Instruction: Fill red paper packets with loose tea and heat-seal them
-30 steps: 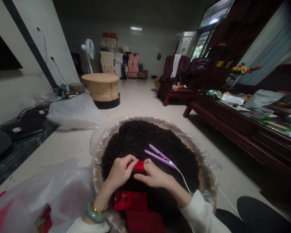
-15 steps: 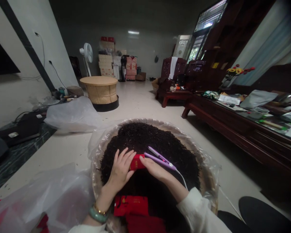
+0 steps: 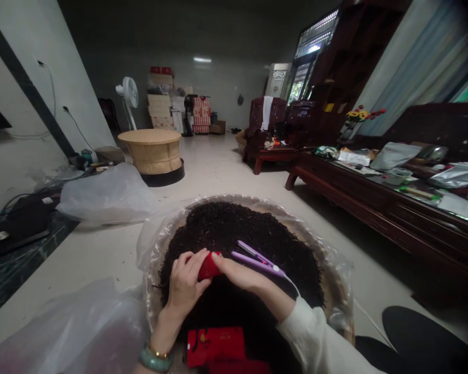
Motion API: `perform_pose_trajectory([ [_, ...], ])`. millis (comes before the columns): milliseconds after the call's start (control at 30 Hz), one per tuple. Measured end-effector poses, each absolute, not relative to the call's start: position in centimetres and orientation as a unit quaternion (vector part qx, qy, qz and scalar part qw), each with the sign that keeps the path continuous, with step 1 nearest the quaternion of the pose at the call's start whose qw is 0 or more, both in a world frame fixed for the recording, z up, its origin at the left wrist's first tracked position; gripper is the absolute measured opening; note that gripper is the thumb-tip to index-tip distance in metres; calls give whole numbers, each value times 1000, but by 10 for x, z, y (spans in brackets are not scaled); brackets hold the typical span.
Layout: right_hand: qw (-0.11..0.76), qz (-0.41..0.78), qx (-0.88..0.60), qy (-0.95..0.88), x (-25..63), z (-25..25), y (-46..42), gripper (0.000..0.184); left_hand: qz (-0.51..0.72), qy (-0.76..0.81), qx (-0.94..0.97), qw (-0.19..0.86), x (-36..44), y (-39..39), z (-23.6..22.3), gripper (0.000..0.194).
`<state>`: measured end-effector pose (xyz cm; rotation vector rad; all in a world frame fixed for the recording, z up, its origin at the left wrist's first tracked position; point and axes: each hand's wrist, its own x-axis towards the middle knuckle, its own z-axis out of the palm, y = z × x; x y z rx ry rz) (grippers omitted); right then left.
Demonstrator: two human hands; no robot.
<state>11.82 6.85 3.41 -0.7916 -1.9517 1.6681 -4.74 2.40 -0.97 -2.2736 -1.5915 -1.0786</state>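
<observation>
Between my two hands is a small red packet [image 3: 209,266], held over dark dried leaves that look like tea [image 3: 234,221]. My left hand [image 3: 187,278] wraps its left side, fingers bent over the top. My right hand [image 3: 234,271] grips its right end, thumb on top; the other fingers are hidden. Just right of the packet a purple hair straightener [image 3: 259,261] rests on the leaves, its plates apart and a red light lit. Nearer to me lie a flat red pouch [image 3: 215,345] with printing and more red material, partly cut off.
A round basket lined with clear plastic [image 3: 156,249] holds the leaves. Plastic bags [image 3: 105,195] lie on the floor at left. A long dark wood table [image 3: 347,192] with clutter stands at right. A black stool [image 3: 417,337] is at lower right, a woven drum-shaped stand [image 3: 152,153] further back.
My hands have moved a little left and closed tighter round the red packet, which now looks bent and less exposed. The camera has turned slightly right and up.
</observation>
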Motion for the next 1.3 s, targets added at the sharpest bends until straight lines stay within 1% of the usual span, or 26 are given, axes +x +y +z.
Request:
perform_pose_trajectory([
  [33, 236, 608, -283, -703, 119, 34, 69, 78, -377, -534, -753, 78, -50, 25, -12, 54],
  [100, 291, 587, -307, -690, 124, 32, 69, 75, -408, -541, -731, 73, -54, 28, -16, 53],
  [167, 353, 504, -367, -697, 132, 27, 69, 65, -431, -550, -713, 67, -58, 30, -18, 50],
  [200, 364, 448, -394, -716, 137, 24, 68, 58, -438, -554, -705, 64, -60, 31, -18, 49],
  [233, 359, 392, -411, -740, 142, 20, 66, 50, -445, -559, -697, 62, -61, 32, -18, 47],
  [300, 315, 310, -420, -793, 152, 11, 63, 36, -458, -566, -683, 59, -62, 33, -17, 44],
  [367, 279, 262, -422, -822, 162, 4, 63, 32, -466, -571, -673, 58, -62, 33, -16, 42],
  [433, 255, 219, -443, -831, 170, 1, 70, 37, -469, -571, -671, 55, -61, 34, -15, 41],
  [500, 215, 189, -485, -826, 173, 4, 85, 48, -470, -569, -672, 54, -60, 34, -15, 41],
  [633, 73, 194, -572, -794, 155, 16, 127, 75, -476, -568, -669, 56, -58, 35, -16, 40],
  [733, -4, 198, -583, -788, 126, 20, 149, 77, -479, -570, -665, 55, -58, 35, -16, 40],
  [800, -9, 192, -575, -795, 108, 20, 151, 73, -480, -572, -663, 55, -59, 34, -15, 40],
  [900, 8, 164, -541, -825, 97, 19, 132, 65, -476, -574, -664, 55, -62, 33, -15, 40],
  [1000, 35, 105, -473, -874, 107, 21, 98, 61, -475, -576, -663, 55, -64, 33, -15, 40],
  [1067, 52, 89, -442, -891, 117, 22, 77, 59, -481, -576, -659, 56, -64, 33, -16, 40],
  [1133, 61, 82, -428, -898, 123, 21, 64, 62, -484, -578, -655, 57, -63, 34, -16, 39],
  [1233, 64, 77, -425, -899, 120, 13, 58, 76, -482, -584, -652, 52, -62, 34, -15, 39],
  [1300, 64, 66, -416, -905, 113, 7, 60, 76, -482, -586, -650, 48, -61, 33, -13, 38],
])
